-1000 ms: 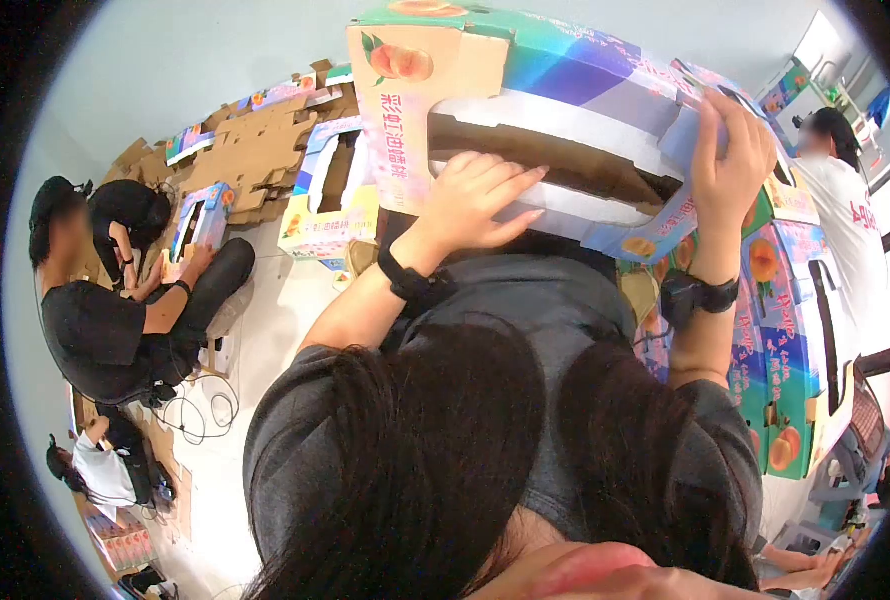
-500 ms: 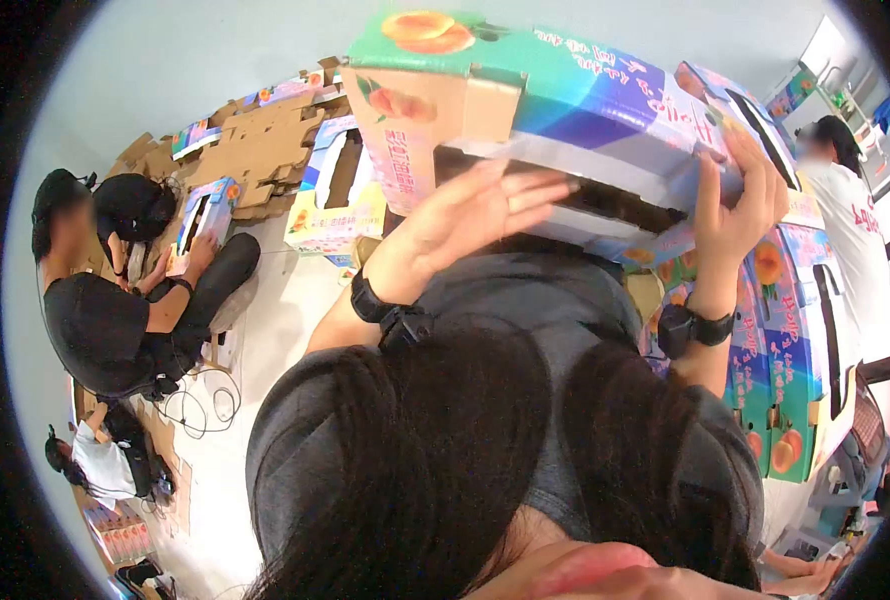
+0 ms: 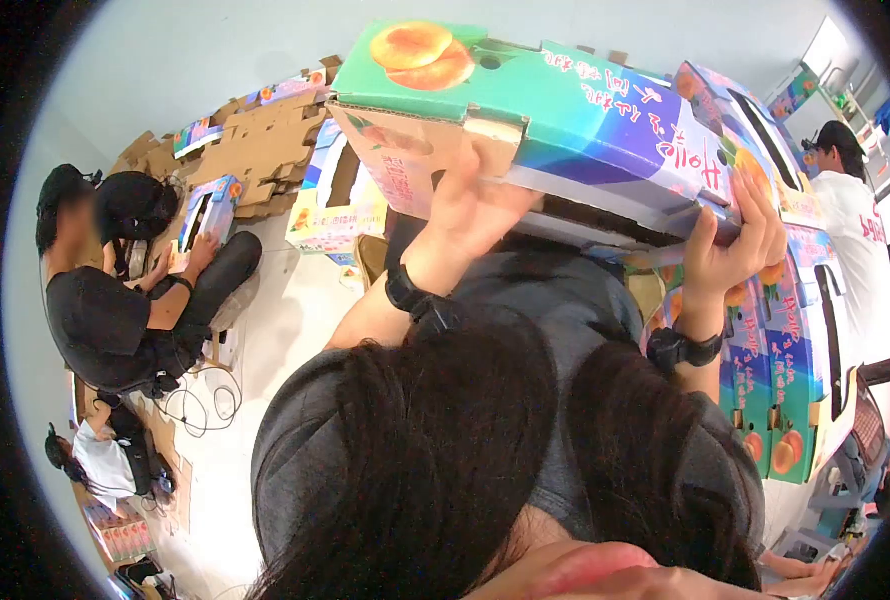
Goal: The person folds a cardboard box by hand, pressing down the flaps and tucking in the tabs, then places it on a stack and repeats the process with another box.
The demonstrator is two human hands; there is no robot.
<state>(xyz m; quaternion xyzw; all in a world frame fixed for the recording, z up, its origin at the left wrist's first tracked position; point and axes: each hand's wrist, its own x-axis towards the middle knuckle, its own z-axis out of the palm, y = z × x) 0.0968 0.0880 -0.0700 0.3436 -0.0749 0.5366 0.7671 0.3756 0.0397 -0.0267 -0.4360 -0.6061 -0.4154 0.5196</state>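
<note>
A printed cardboard carton (image 3: 565, 110) with peaches and Chinese lettering is held tilted in front of my chest. Its long cut-out opening faces down toward me, partly hidden by its edge. My left hand (image 3: 480, 205) is at the near left corner, with the thumb against the tan end flap (image 3: 493, 143) and the fingers reaching under the edge. Around the right end, my right hand (image 3: 740, 235) grips the carton, its thumb below and fingers over the printed face. Both wrists wear black bands.
More peach cartons stand on my right (image 3: 780, 400), and another carton (image 3: 340, 215) is to my left. Flattened cardboard (image 3: 270, 150) lies beyond. A seated person (image 3: 100, 320) handles a small carton (image 3: 205, 220); a person in white (image 3: 850, 230) stands at right. Cables (image 3: 200, 405) cross the floor.
The carton has tipped so its printed face shows more and its opening less. My left hand has moved from spread fingers across the opening up to the end flap; my right hand keeps its hold.
</note>
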